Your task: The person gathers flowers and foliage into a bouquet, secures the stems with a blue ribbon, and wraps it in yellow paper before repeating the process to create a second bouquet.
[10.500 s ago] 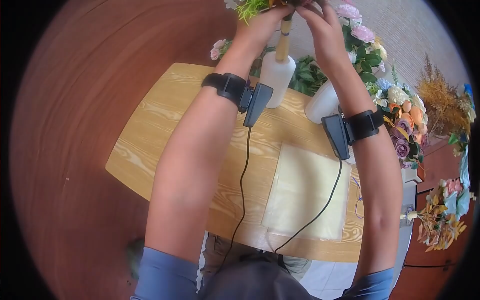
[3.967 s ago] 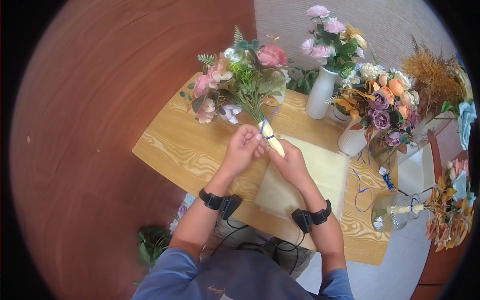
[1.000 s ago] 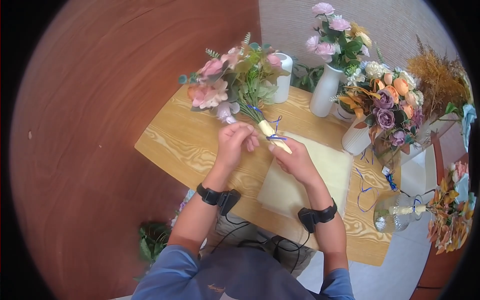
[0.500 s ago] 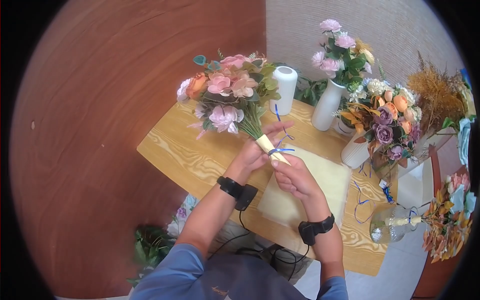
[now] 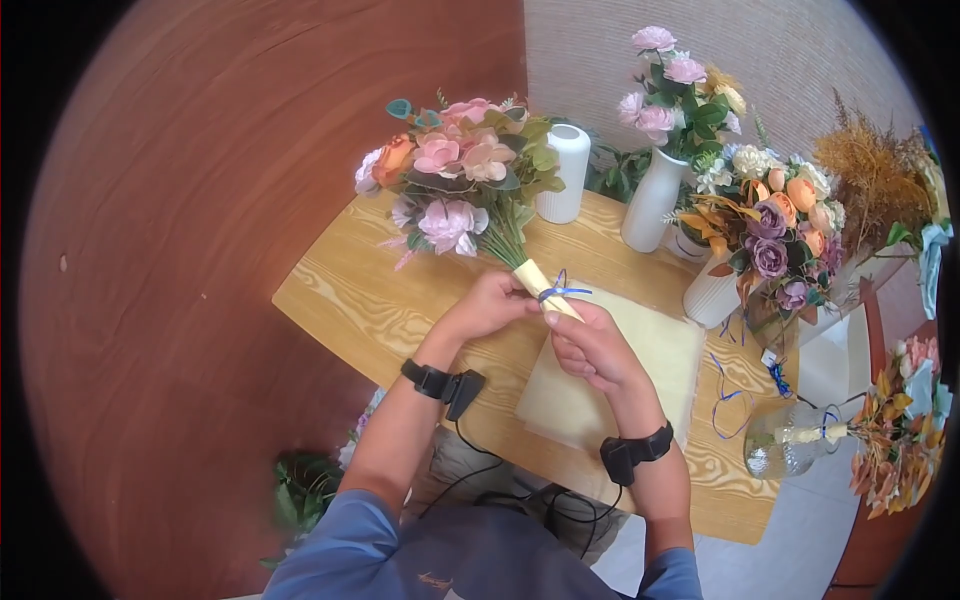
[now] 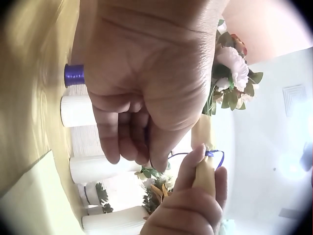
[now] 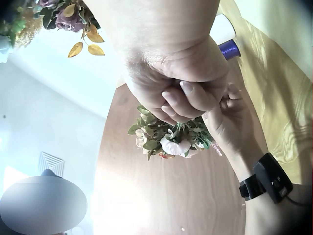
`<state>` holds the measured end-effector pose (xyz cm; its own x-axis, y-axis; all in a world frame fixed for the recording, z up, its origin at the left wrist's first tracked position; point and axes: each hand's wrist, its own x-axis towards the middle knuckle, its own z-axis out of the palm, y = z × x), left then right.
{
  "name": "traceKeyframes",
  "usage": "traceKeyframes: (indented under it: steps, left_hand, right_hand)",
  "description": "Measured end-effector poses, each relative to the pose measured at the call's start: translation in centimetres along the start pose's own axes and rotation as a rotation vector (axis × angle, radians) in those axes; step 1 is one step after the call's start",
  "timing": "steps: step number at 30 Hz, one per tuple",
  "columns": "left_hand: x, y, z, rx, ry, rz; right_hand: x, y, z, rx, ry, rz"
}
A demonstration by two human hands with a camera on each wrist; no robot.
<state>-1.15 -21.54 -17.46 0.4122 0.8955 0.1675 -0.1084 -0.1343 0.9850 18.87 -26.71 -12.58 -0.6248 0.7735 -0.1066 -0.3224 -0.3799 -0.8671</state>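
Seen from above, a person sits at a wooden desk. Nearest, a cream sheet lies flat on the desk. Above its far edge, the right hand is clenched around the tan wrapped stem of a bouquet, its grip at the lower end. The left hand grasps the stem just beside it, fingers curled; the two hands touch. A thin blue ribbon circles the stem between them. The pink and peach blooms tilt away to the left, above the desk. Farther back stand a white roll and white vases of flowers.
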Motion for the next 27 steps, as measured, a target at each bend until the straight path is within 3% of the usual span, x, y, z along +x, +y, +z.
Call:
traceKeyframes:
  steps: [2, 4, 7, 14, 16, 25, 26, 27]
  left_hand:
    - [-0.2, 0.1, -0.3, -0.023, -0.017, -0.013]
    - [-0.6, -0.2, -1.0, 0.242, 0.035, -0.048]
    - [-1.2, -0.6, -1.8, 0.207, 0.159, -0.063]
    - [-2.8, 0.3, -3.7, 0.304, 0.163, -0.131]
    - [-3.6, 1.7, -3.5, 0.325, 0.055, -0.229]
    - [-6.5, 4.5, -3.8, 0.159, -0.206, -0.292]
    - [-6.8, 4.5, -4.1, 0.16, -0.207, -0.29]
    - [-7.0, 4.3, -4.6, 0.012, -0.263, -0.164]
  right_hand:
    - [0.0, -0.2, -0.2, -0.003, 0.008, -0.011]
    - [-0.1, -0.2, -0.5, -0.005, 0.022, -0.03]
    - [-0.4, -0.8, -0.7, -0.032, 0.014, -0.062]
    - [-0.9, -1.5, -1.3, -0.073, 0.051, -0.133]
    - [-0.8, -1.7, -1.3, -0.098, 0.076, -0.163]
    - [-0.5, -1.5, -1.6, -0.092, 0.221, -0.222]
    - [-0.4, -1.4, -1.6, -0.094, 0.22, -0.225]
    - [-0.3, -1.3, -1.5, -0.15, 0.256, -0.242]
